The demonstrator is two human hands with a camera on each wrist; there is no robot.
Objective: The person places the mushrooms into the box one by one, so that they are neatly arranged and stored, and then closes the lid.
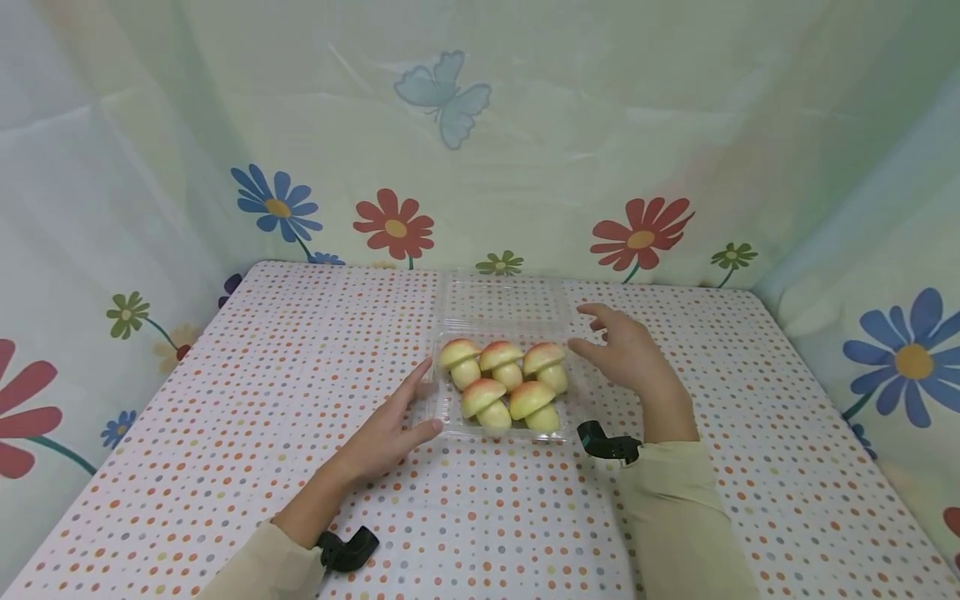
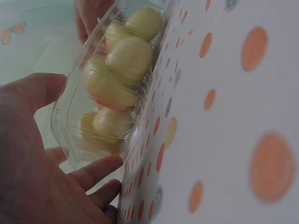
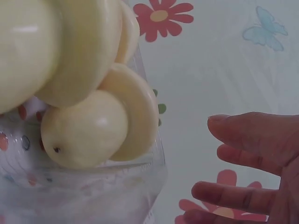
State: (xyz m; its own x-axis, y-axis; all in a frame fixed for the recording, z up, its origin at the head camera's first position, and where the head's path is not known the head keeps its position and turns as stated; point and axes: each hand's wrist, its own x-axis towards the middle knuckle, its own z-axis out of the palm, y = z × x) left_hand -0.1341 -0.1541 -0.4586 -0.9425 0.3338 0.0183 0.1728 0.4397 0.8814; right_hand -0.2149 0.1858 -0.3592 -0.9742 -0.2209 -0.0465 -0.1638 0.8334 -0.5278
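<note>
A clear plastic box [image 1: 450, 429] lies on the table with its hinged lid [image 1: 504, 302] swung back behind it. Inside sit several yellow mushroom-shaped pieces [image 1: 483, 397] with red-tinged caps, in two rows. My left hand [image 1: 384, 435] is at the box's left side, thumb by the front corner and fingers extended along the side. In the left wrist view, the thumb tip [image 2: 56, 86] meets the rim. Off the box's right edge, my right hand [image 1: 628, 348] hovers with loosely bent fingers and nothing in it; the right wrist view shows its fingers [image 3: 233, 196] apart from the pieces.
A white dotted cloth [image 1: 300, 350] covers the table. Behind it hangs a pale curtain [image 1: 540, 167] printed with flowers and a butterfly, and similar cloth flanks both sides. Black camera mounts [image 1: 348, 550] sit on both wrists.
</note>
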